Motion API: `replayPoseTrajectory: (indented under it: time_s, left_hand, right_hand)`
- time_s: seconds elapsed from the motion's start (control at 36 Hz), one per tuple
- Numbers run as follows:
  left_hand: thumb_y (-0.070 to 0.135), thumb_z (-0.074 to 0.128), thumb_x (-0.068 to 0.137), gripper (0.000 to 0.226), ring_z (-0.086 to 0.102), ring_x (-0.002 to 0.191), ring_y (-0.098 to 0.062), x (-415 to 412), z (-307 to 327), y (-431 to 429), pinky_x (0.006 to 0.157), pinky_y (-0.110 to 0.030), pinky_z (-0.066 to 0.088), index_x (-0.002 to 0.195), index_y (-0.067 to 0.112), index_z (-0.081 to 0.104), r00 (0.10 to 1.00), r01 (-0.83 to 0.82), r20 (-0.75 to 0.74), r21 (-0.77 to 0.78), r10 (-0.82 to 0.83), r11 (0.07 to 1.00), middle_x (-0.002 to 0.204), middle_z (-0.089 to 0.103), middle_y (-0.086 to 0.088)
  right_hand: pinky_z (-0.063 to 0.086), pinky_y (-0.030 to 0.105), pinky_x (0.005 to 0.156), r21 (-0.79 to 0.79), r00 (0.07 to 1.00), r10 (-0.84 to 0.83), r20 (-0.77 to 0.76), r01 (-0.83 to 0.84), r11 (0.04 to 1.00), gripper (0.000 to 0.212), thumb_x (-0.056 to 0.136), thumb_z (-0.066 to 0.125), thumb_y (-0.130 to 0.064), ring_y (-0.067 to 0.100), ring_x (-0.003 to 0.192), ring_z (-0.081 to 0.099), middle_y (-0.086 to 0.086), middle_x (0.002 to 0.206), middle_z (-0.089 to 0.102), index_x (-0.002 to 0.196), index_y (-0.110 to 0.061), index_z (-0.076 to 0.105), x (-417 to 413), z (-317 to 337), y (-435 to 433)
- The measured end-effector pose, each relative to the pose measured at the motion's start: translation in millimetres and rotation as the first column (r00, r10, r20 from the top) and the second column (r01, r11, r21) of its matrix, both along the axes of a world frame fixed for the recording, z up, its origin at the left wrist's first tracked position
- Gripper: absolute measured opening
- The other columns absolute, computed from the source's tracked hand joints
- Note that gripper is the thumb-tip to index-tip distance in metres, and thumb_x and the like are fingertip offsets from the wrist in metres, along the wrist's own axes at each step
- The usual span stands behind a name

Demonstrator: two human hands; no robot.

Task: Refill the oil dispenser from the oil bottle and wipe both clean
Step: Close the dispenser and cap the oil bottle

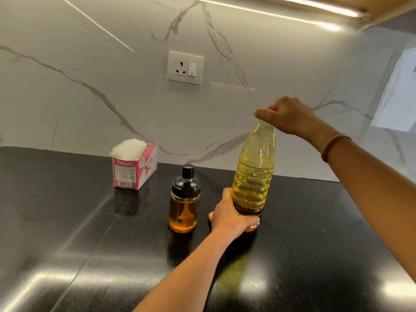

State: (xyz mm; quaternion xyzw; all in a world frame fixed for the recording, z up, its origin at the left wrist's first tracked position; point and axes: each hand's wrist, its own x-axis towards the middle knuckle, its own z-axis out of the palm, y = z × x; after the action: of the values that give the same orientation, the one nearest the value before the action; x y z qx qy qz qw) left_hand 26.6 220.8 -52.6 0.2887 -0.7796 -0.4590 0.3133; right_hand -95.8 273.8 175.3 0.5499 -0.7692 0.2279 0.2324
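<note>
Oil bottle [254, 172]: clear ribbed plastic, yellow oil inside, upright at the middle right of the black worktop [67, 221].
Left hands: left hand [231, 218] wraps round the bottle's base, fingers curled across the front, thumb behind.
Right hands: right hand [286, 114] closes over the bottle's top, fingers bent round the cap, only a sliver of red showing; bangle [333, 146] on the wrist.
Oil dispenser [184, 199]: glass jar with black lid and knob, amber oil inside, stands just left of the left hand, apart from the bottle, untouched.
Tissue box [135, 167]: pink and white, white tissue bulging from the top, back left by the marble wall.
Wall socket [185, 67]: white, above the dispenser.
</note>
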Motion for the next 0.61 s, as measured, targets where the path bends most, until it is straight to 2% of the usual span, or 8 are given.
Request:
replayPoseTrajectory:
  time_s: [0.14, 0.22, 0.28, 0.33, 0.42, 0.5, 0.56, 0.61]
  left_hand:
    - [0.037, 0.087, 0.065, 0.074, 0.058, 0.114, -0.019, 0.1, 0.4, 0.2, 0.109, -0.051, 0.035, 0.122, 0.032, 0.04, 1.0, -0.004, 0.002, -0.002, 0.004, 1.0, 0.106, 0.057, 0.015]
    - [0.037, 0.087, 0.065, 0.076, 0.057, 0.115, -0.02, 0.3, 1.0, 1.0, 0.11, -0.052, 0.034, 0.124, 0.031, 0.039, 1.0, -0.004, 0.012, -0.002, 0.004, 1.0, 0.106, 0.056, 0.015]
    - [0.037, 0.087, 0.065, 0.077, 0.057, 0.115, -0.02, 0.0, 0.7, 1.4, 0.111, -0.051, 0.034, 0.124, 0.032, 0.038, 1.0, -0.008, 0.016, 0.001, 0.008, 1.0, 0.105, 0.055, 0.015]
    - [0.038, 0.087, 0.065, 0.078, 0.056, 0.117, -0.019, -0.5, 0.1, 1.2, 0.111, -0.049, 0.032, 0.125, 0.033, 0.037, 1.0, -0.009, 0.018, 0.001, 0.009, 1.0, 0.105, 0.053, 0.016]
    - [0.042, 0.087, 0.064, 0.081, 0.055, 0.118, -0.018, -2.0, -0.6, 1.0, 0.111, -0.048, 0.029, 0.125, 0.033, 0.035, 1.0, -0.008, 0.024, -0.004, 0.008, 1.0, 0.108, 0.051, 0.017]
    - [0.046, 0.088, 0.062, 0.083, 0.053, 0.12, -0.017, -2.0, -0.7, 1.1, 0.111, -0.049, 0.026, 0.123, 0.035, 0.033, 1.0, -0.007, 0.026, -0.006, 0.007, 1.0, 0.113, 0.05, 0.016]
    - [0.048, 0.088, 0.061, 0.085, 0.052, 0.121, -0.017, -1.8, -1.0, 2.0, 0.112, -0.049, 0.025, 0.124, 0.035, 0.033, 1.0, -0.009, 0.024, -0.003, 0.009, 1.0, 0.118, 0.052, 0.015]
    - [0.049, 0.089, 0.059, 0.089, 0.052, 0.123, -0.018, -1.7, -1.0, 3.1, 0.112, -0.049, 0.025, 0.127, 0.034, 0.033, 1.0, -0.012, 0.024, -0.001, 0.012, 1.0, 0.124, 0.054, 0.012]
  right_hand:
    - [0.031, 0.027, 0.053, -0.014, 0.954, -0.298, -0.008, 0.298, 0.954, 0.061, 0.084, 0.041, -0.065, 0.02, 0.054, 0.045, 0.001, 0.057, 0.047, 0.052, -0.014, 0.046, 12.8, 2.0, -1.1]
    - [0.036, 0.031, 0.06, -0.002, 0.936, -0.352, -0.006, 0.352, 0.936, 0.067, 0.083, 0.033, -0.076, 0.023, 0.063, 0.051, 0.002, 0.062, 0.049, 0.06, -0.016, 0.05, 21.2, -2.1, 4.7]
    - [0.034, 0.027, 0.055, -0.029, 0.925, -0.378, -0.034, 0.377, 0.926, 0.078, 0.076, 0.023, -0.087, 0.019, 0.058, 0.049, 0.002, 0.058, 0.048, 0.06, -0.015, 0.049, 29.1, -9.1, 13.0]
    - [0.028, 0.023, 0.05, -0.14, 0.925, -0.375, -0.053, 0.365, 0.92, 0.083, 0.07, 0.019, -0.091, 0.015, 0.051, 0.046, 0.001, 0.054, 0.048, 0.058, -0.014, 0.047, 38.0, -18.1, 22.7]
    - [0.025, 0.021, 0.05, -0.38, 0.962, -0.263, 0.073, 0.271, 0.884, 0.073, 0.073, 0.026, -0.089, 0.008, 0.054, 0.045, -0.005, 0.059, 0.05, 0.068, -0.019, 0.048, 46.6, -34.6, 34.5]
    - [0.032, 0.022, 0.053, -0.515, 0.955, -0.021, 0.297, 0.178, 0.838, 0.062, 0.075, 0.038, -0.082, 0.002, 0.065, 0.049, -0.012, 0.073, 0.051, 0.09, -0.022, 0.046, 47.8, -55.8, 35.9]
    - [0.042, 0.022, 0.062, -0.56, 0.899, 0.157, 0.409, 0.111, 0.821, 0.067, 0.072, 0.046, -0.077, 0.009, 0.081, 0.055, -0.004, 0.094, 0.056, 0.106, -0.019, 0.046, 47.8, -72.5, 31.4]
    - [0.049, 0.028, 0.079, -0.57, 0.833, 0.266, 0.486, 0.07, 0.819, 0.077, 0.069, 0.055, -0.07, 0.016, 0.103, 0.052, 0.003, 0.119, 0.047, 0.123, -0.017, 0.042, 46.0, -91.2, 25.4]
